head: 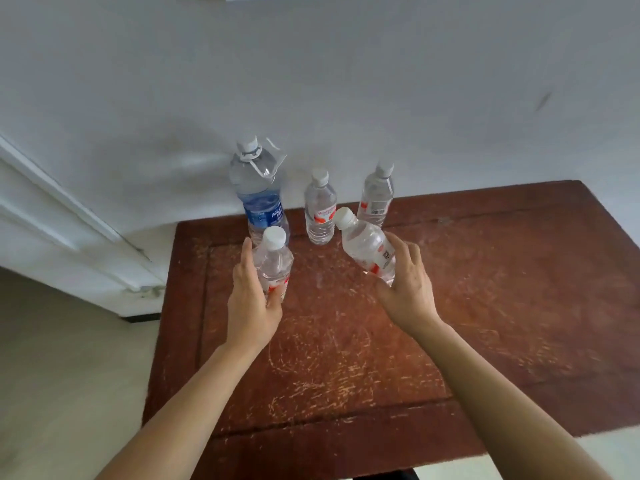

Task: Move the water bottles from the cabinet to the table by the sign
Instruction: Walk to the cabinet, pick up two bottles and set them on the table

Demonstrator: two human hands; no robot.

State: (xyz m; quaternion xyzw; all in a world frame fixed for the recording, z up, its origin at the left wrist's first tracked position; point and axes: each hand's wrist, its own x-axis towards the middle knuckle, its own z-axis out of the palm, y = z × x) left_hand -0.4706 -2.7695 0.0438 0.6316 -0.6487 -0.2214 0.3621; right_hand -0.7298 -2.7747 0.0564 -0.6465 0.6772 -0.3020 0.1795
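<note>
Brown wood with many scratches makes up the worktop [346, 341]. Near its far left corner stands a big bottle with a blue label [258, 192]. Just in front of it, the left hand [251, 299] is wrapped around a small bottle [275, 263] that stands up straight. Behind, by the far edge, a middle small bottle [320, 207] stands alone. The right hand [407, 289] grips a tilted bottle [369, 249], its cap leaning left, held above the wood. One more far bottle [377, 195] stands by the far edge, close to the white wall [346, 81]
</note>
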